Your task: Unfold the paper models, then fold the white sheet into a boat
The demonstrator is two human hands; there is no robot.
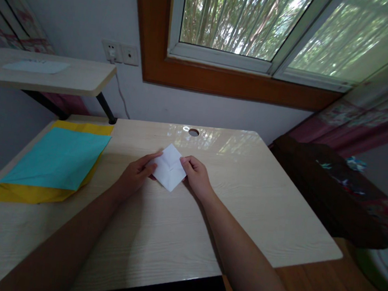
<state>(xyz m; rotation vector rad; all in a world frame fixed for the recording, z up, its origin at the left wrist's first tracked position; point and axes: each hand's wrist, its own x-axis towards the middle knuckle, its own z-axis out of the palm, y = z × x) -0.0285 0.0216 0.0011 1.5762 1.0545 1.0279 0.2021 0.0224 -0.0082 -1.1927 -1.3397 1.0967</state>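
Observation:
A small white square of folded paper (170, 168) is held up between my two hands, turned so that one corner points away from me. Crease lines cross its face near the middle. My left hand (140, 170) pinches its left corner, thumb on top and fingers along the edge. On the opposite side, my right hand (196, 172) grips the right corner between thumb and curled fingers. The paper's underside is hidden from me.
Under my hands is a pale wooden desk (243, 205) with a round cable hole (194, 132) at the back. Turquoise paper (58, 157) lies over yellow paper (24, 194) at left, below a raised shelf (87, 75). A dark cabinet (326, 195) stands right of the desk.

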